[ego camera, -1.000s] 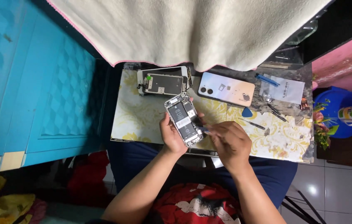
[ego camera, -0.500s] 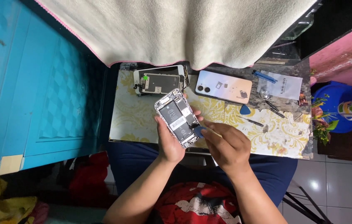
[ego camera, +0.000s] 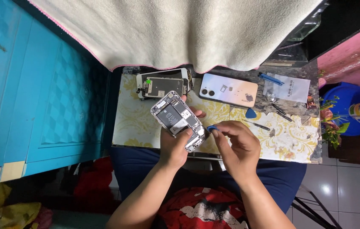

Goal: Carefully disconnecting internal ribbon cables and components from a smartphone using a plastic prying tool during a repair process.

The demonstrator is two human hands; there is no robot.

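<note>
Opened phone point(ego camera: 178, 119) (back cover off, insides showing): gripped in left hand point(ego camera: 175, 146) above patterned table point(ego camera: 137, 123). Small blue tool point(ego camera: 212, 127): pinched narrowly by right hand point(ego camera: 237, 146) at phone's lower end.

Small table point(ego camera: 137, 127), top covered in a yellow and white floral sheet. Far left: detached phone screen assembly point(ego camera: 163, 86), face down. Far centre: pale phone point(ego camera: 229, 90), back up. Just right of it: blue pick point(ego camera: 251, 113). Far right: white paper slip point(ego camera: 291, 88), blue tool point(ego camera: 270, 78) touching its left edge. Thin metal tools point(ego camera: 279, 111) to the right.
</note>
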